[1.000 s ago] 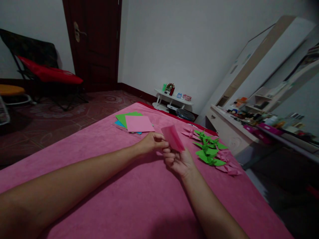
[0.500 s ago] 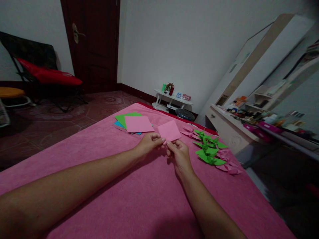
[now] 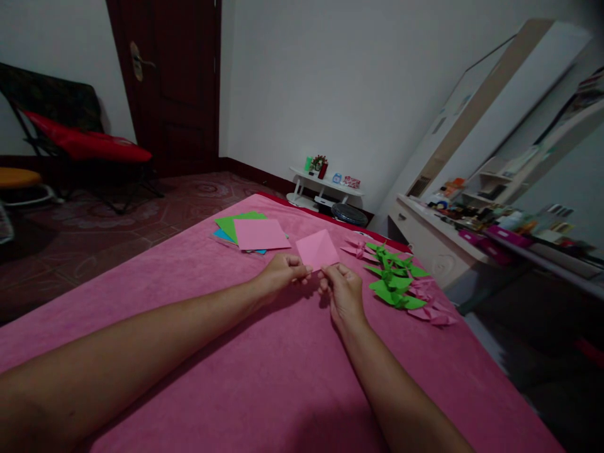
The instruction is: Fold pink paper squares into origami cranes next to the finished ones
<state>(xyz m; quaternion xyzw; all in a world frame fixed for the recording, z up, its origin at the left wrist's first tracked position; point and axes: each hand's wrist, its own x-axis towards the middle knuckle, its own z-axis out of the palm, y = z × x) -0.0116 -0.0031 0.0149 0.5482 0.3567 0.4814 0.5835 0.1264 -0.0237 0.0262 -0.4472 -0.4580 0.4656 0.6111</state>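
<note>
Fingers of the left hand (image 3: 282, 272) and right hand (image 3: 346, 292) clamp the near edge of a pink paper (image 3: 317, 248); green folded figures (image 3: 395, 297) lie to the right.

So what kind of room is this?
Probably a bedroom. The wide, soft pink cover looks like it's spread over a bed, and on the right is what looks like a dressing table crowded with little things. The dark door shows we're indoors.
</note>
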